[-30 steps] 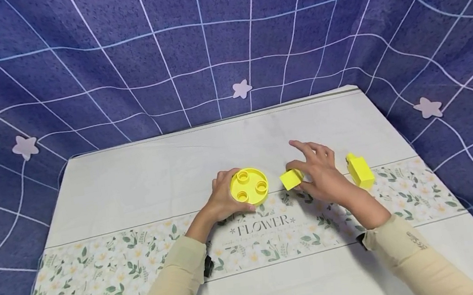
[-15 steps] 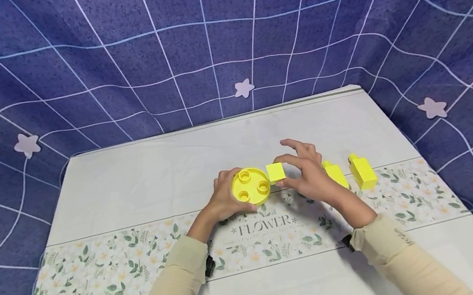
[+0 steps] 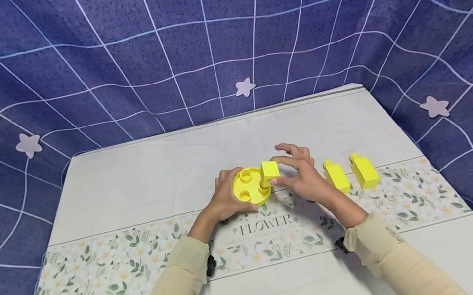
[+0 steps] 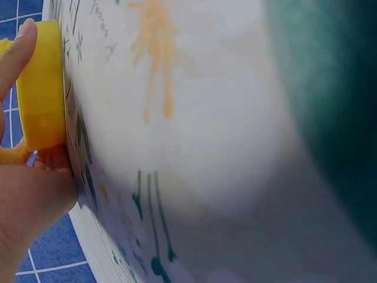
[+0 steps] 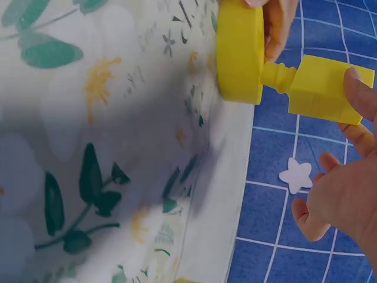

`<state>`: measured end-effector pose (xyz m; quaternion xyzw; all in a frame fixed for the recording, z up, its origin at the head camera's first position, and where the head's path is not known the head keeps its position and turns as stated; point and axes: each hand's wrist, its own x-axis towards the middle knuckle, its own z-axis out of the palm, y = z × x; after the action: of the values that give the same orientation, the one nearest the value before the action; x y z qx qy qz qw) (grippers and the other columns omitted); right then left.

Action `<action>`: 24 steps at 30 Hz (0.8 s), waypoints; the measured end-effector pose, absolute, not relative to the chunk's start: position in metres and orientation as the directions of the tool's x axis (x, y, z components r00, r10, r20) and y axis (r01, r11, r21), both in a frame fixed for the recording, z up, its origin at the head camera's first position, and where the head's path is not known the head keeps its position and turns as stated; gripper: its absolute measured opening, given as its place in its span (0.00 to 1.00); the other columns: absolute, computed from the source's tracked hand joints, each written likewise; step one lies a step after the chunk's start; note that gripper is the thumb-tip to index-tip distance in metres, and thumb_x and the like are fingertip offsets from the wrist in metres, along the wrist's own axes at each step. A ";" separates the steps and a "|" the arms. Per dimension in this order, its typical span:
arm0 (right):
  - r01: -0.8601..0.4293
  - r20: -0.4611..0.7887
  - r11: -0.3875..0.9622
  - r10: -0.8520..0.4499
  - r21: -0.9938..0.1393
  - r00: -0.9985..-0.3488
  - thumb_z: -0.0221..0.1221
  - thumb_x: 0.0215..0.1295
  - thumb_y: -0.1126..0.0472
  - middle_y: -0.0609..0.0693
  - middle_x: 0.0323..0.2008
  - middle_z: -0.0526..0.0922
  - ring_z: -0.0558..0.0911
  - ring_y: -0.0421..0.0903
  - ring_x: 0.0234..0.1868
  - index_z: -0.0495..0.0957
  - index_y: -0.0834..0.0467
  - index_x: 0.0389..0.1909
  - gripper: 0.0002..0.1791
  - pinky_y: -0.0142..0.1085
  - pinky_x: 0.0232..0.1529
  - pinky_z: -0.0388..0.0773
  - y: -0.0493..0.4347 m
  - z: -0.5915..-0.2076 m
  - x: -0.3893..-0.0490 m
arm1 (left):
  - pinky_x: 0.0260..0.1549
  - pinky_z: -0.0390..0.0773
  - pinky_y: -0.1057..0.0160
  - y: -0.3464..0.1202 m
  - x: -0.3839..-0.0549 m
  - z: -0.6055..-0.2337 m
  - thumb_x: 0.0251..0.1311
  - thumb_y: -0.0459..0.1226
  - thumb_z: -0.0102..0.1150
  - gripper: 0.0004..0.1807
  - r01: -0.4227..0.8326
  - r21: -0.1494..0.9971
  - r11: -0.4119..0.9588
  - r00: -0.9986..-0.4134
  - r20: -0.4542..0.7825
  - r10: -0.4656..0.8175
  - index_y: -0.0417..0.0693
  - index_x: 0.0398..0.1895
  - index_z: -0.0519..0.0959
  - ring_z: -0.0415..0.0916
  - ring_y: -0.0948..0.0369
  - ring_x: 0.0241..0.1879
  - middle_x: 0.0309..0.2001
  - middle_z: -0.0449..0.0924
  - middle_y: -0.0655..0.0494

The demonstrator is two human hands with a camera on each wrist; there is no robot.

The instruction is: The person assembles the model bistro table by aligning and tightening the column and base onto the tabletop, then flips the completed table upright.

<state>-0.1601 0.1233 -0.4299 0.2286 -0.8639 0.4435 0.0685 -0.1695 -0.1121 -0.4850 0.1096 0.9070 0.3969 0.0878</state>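
A round yellow disc (image 3: 254,184) with raised ring-shaped sockets lies on the table, and my left hand (image 3: 223,199) grips its left rim. The left wrist view shows its smooth side wall (image 4: 43,94) between thumb and fingers. Thumb and forefinger of my right hand (image 3: 305,178) pinch a yellow block (image 3: 270,169) above the disc's right socket. Its narrow ridged neck (image 5: 278,78) points down at the disc and meets the top face in the right wrist view. The block leans a little. The other right fingers are spread away from it.
Two similar yellow blocks with necks lie right of my right hand, a nearer block (image 3: 337,178) and a farther block (image 3: 365,172). A white flower-print cloth (image 3: 146,179) covers the table. A blue gridded curtain (image 3: 126,62) hangs behind it.
My right hand has carried the block leftward from beside the disc to over its right socket, turning it neck down. The left hand and disc have stayed in place.
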 end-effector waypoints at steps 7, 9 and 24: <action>-0.446 0.318 0.539 -0.318 -0.714 -0.893 0.66 0.44 0.52 0.42 0.59 0.61 0.53 0.46 0.55 0.77 0.46 0.44 0.21 0.47 0.49 0.46 0.113 -0.438 -0.163 | 0.44 0.63 0.59 -0.113 -0.169 -0.485 0.15 0.55 0.75 0.59 0.120 0.739 0.663 -0.959 -0.087 0.269 0.68 0.62 0.56 0.51 0.62 0.46 0.51 0.56 0.63; -0.451 0.337 0.539 -0.302 -0.711 -0.892 0.67 0.43 0.52 0.43 0.57 0.62 0.54 0.46 0.54 0.77 0.48 0.40 0.19 0.47 0.49 0.46 0.110 -0.440 -0.163 | 0.44 0.63 0.59 -0.113 -0.169 -0.485 0.15 0.56 0.75 0.59 0.119 0.736 0.666 -0.959 -0.089 0.270 0.68 0.62 0.55 0.51 0.62 0.46 0.51 0.56 0.63; -0.438 0.293 0.695 -0.325 -0.570 -0.899 0.63 0.43 0.41 0.52 0.61 0.55 0.53 0.52 0.56 0.68 0.51 0.54 0.35 0.51 0.50 0.45 0.096 -0.430 -0.164 | 0.42 0.63 0.61 -0.113 -0.170 -0.483 0.16 0.55 0.75 0.58 0.140 0.738 0.661 -0.953 -0.080 0.291 0.68 0.61 0.56 0.51 0.63 0.45 0.51 0.56 0.64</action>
<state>-0.1638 0.0961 -0.4303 0.2081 -0.9167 0.3304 0.0849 -0.1698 -0.1130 -0.4833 0.1189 0.9061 0.3945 0.0960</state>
